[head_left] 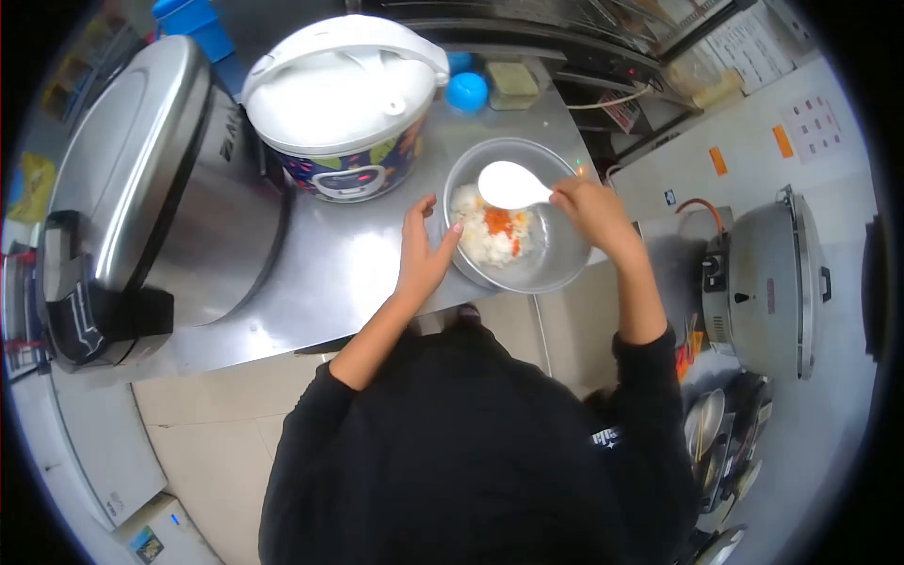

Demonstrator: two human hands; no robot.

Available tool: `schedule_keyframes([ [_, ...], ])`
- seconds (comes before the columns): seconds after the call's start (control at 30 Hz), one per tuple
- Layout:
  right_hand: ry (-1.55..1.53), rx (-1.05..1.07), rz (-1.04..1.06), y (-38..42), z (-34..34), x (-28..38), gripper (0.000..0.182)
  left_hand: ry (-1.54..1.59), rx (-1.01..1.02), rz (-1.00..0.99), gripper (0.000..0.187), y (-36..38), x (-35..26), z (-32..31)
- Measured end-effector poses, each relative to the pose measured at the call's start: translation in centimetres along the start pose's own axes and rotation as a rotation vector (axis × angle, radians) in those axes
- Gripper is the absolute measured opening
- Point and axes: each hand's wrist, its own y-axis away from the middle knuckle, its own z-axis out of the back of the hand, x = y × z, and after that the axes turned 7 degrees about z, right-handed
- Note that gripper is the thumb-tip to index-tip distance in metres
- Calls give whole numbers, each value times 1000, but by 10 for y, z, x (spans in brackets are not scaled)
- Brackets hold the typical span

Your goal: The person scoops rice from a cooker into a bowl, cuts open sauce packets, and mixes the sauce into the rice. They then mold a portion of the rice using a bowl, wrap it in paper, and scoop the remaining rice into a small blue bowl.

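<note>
A metal bowl (562, 261) stands at the edge of the steel counter. White rice (488, 247) lies in its left part, topped with an orange-red food (499, 222) whose kind I cannot make out. My right hand (591, 209) is closed round the handle of a white rice paddle (508, 185), whose broad head hangs above the rice. At the bowl's left side is my left hand (426, 247), fingers apart, with the thumb at the rim. It grips nothing.
A white-lidded rice cooker (348, 104) and a large silver cooker (179, 188) stand left on the steel counter (330, 273). Behind the bowl are a blue round object (467, 91) and a greenish container (513, 85). Another lidded appliance (765, 282) is at right.
</note>
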Motion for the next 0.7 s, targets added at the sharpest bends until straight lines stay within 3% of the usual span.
schedule_keyframes([
  [0.13,265,2,-9,9,4,1,13,-44,50,4,54,-9,9,-25],
  [0.23,444,72,160,0,-69,0,10,-2,69,53,57,-8,6,-25],
  [0.33,383,48,184,-2,-31,-15,11,-1,60,73,57,-10,5,-26],
  [0.43,287,-21,454,7,-53,-15,11,38,33,143,57,-11,5,-29],
  [0.53,298,98,412,3,-61,-4,11,-36,29,168,60,-13,11,-29],
  [0.63,161,-4,424,2,-33,12,10,-36,-5,141,60,-10,10,-30],
  [0.7,270,114,436,-12,-72,-1,10,-28,5,174,60,-11,8,-30],
])
